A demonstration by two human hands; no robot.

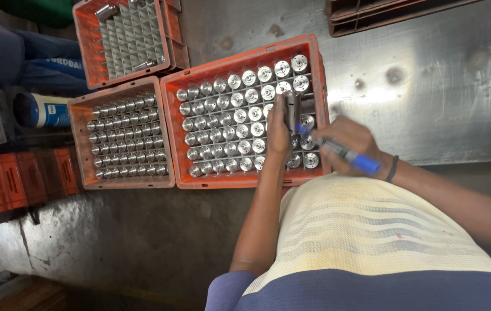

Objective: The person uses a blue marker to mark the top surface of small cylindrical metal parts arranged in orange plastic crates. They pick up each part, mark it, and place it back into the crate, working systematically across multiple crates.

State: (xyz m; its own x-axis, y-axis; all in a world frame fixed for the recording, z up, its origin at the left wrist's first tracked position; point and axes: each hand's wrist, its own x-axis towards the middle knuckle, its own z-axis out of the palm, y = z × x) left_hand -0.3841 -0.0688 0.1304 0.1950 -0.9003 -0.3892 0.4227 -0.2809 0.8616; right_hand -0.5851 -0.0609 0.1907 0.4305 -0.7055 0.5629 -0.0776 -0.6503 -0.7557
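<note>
Hands over the big orange crate [320, 69] of upright steel cylinders: left hand [278, 133] closed around one metal cylinder [292, 107], lifted above the crate's near right rows; right hand [350, 144] just right of it, gripping a blue marker [343, 153] (tip touching the cylinder). Smaller full crate [82, 144] lies left of the big one

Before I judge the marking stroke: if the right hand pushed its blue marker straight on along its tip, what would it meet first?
The right hand points the blue marker up-left; its tip sits at the metal cylinder in the left hand, so likely that cylinder, though depth is unclear.
</note>
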